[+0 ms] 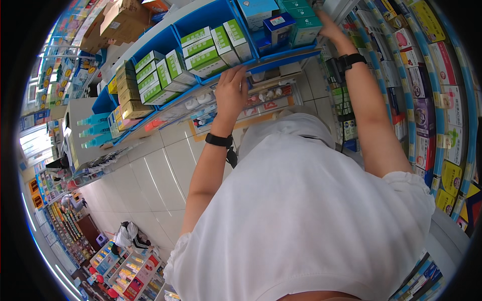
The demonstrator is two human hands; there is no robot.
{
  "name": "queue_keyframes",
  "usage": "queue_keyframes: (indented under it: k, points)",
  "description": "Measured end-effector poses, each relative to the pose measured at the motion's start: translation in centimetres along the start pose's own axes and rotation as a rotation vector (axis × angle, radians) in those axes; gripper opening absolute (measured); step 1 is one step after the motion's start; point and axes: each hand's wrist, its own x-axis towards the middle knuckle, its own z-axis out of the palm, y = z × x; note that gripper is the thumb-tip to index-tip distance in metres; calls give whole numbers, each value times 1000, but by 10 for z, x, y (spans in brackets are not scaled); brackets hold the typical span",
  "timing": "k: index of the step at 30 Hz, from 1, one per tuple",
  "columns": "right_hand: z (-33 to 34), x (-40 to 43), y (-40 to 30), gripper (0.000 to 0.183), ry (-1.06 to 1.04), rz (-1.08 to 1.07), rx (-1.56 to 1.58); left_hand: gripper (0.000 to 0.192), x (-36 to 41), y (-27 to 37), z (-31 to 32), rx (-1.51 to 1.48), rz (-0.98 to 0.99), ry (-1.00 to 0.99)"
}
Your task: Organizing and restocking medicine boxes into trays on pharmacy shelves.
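Note:
My left hand [231, 88] is at the front edge of a blue display tray [205, 15], fingertips beside the green-and-white boxes [206, 62]. Nothing shows in its grasp. At the tray's right end, my right hand [328, 27] is beside the stacked teal boxes [305, 28]. Its fingers are partly hidden, so I cannot tell whether they grip a box. Left of the teal stack stand a dark blue box [279, 27] and a light blue box [258, 13]. More green-and-white boxes [154, 84] fill the neighbouring compartment. Black straps circle both wrists.
Gold boxes [131, 92] and turquoise bottles [94, 129] stand at the counter's left end. Shelves of boxed goods [421, 113] run close along my right. Open cardboard boxes [126, 20] lie beyond the tray. Another person [130, 235] is across the tiled floor [150, 188].

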Motion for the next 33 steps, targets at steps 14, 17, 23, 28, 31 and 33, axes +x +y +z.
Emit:
queue_keyframes:
  k: [14,17,23,28,31,33]
  points:
    - [7,-59,-111,37,-23,511,137,25,6,-11,20,68,-36,50]
    - [10,-61,-117,36,-5,511,194,23,6,-12,20,18,-71,49]
    - [11,-61,-127,35,-26,554,250,23,2,-11,11,4,-74,46]
    - [1,-71,-126,33,-50,618,294,24,-5,-7,-26,-75,-48,98]
    - [-17,-81,-130,23,233,346,160,27,-8,-32,-85,-26,-54,204]
    - [-34,-80,-168,18,327,257,126,27,-7,-53,-135,107,-72,222]
